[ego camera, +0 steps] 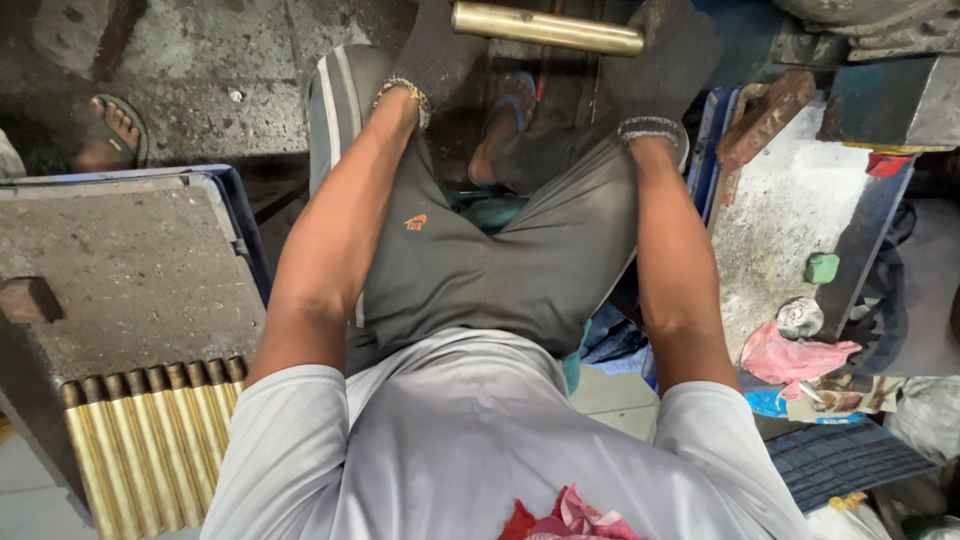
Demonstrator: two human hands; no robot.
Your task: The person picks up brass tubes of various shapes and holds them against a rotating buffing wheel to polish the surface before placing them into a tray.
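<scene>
The brass rod [546, 27] lies crosswise, left to right, above the person's knees; the gloved left hand [437, 55] and right hand [660, 65] each close around one end.

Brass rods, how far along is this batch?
Looks done or waiting: a row of brass rods lies side by side on the grey bench at the person's left; the picture cannot tell worked from raw. In hand: one brass rod, held level at both ends, left hand and right hand, both gloved. Left: no other pile shows, so the remaining count cannot be told.
</scene>
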